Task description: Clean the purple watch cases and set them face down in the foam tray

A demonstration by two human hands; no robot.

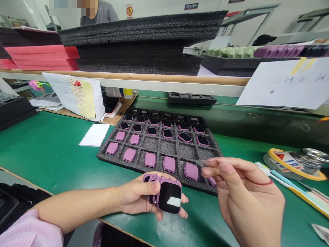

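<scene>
My left hand (144, 195) is closed round a small stack of purple smartwatch cases (170, 197); the front one shows its black screen with a bright reflection. To the right, my right hand (244, 192) pinches a thin clear film (203, 162) between thumb and fingers, over the tray's near right corner. Beyond both hands lies a black foam tray (102, 156) with square compartments. Purple cases lie back up in its nearer rows, such as this watch case (150, 160); farther rows hold cases with dark screens up. My right hand partly hides a case at the tray's corner.
A shelf edge (154, 79) crosses above the bench, loaded with black foam sheets (144, 34) and pink foam (43, 56). At right stand a tape-wrapped jar (295, 163) and pens (295, 187). White paper (94, 134) lies left of the tray. A person (100, 12) is behind the shelf.
</scene>
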